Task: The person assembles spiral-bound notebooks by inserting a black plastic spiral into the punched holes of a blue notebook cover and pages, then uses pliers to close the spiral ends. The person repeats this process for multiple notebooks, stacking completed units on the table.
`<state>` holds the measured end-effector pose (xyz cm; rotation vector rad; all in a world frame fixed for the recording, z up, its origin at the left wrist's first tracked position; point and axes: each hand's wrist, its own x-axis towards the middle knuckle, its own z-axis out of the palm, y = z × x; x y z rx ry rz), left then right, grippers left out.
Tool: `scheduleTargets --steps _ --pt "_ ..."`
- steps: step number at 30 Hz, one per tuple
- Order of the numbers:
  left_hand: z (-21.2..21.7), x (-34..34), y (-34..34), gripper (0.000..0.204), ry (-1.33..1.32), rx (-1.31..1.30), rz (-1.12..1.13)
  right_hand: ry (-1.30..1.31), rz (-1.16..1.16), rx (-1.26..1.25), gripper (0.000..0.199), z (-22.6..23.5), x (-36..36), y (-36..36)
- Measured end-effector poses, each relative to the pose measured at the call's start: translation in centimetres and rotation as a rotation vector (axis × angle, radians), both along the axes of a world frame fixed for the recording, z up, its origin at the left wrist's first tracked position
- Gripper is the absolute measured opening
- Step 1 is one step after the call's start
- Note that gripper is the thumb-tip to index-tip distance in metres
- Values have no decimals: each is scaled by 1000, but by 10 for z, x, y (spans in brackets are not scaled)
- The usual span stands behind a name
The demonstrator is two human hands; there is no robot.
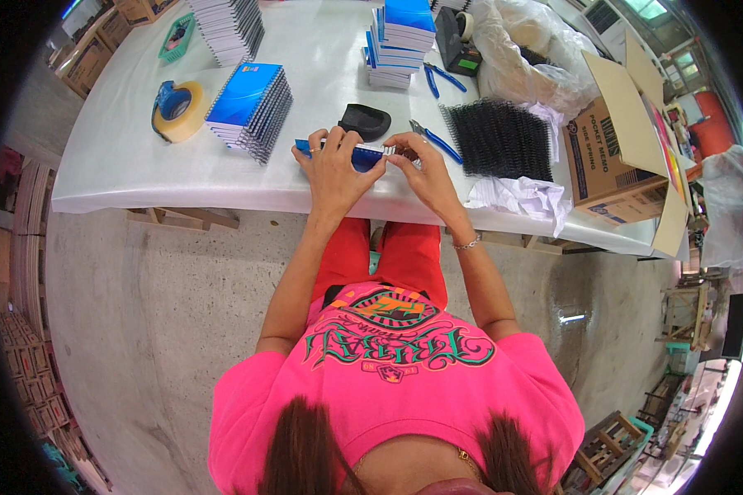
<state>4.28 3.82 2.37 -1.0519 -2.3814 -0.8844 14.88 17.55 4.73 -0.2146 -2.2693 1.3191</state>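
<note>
A small blue-covered notebook (366, 157) stands on its edge near the table's front, its row of punched holes facing up. My left hand (336, 172) grips it from above, fingers on the far side and thumb on the near side. At the notebook's right end, my right hand (425, 175) pinches something dark and thin, apparently a black binding coil; the fingers partly hide it. Just beyond my hands lies a rounded black object (366, 121). Blue-handled cutting pliers (439, 143) rest beside my right hand, next to a pile of black spiral coils (504, 139).
Stacks of spiral notebooks stand at the left (248, 107), far left (228, 31) and far middle (399, 41). A tape roll on a blue dispenser (180, 110), other pliers (444, 77), crumpled paper (522, 196), a plastic bag (537, 49) and an open carton (611, 157) share the table.
</note>
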Motion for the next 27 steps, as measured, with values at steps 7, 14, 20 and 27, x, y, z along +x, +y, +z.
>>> scheduleTargets --steps 7,14,20,27 --pt "0 -1 2 47 -13 -20 3 76 -33 -26 19 -9 -4 -3" --pt "-2 -2 3 46 -6 -5 -3 41 -41 -120 18 -15 -5 -2" --pt "-3 -3 3 44 2 7 -9 20 -9 59 16 -14 -5 3" --pt "-1 -2 3 43 1 5 -2 61 -36 113 17 -4 -6 4"
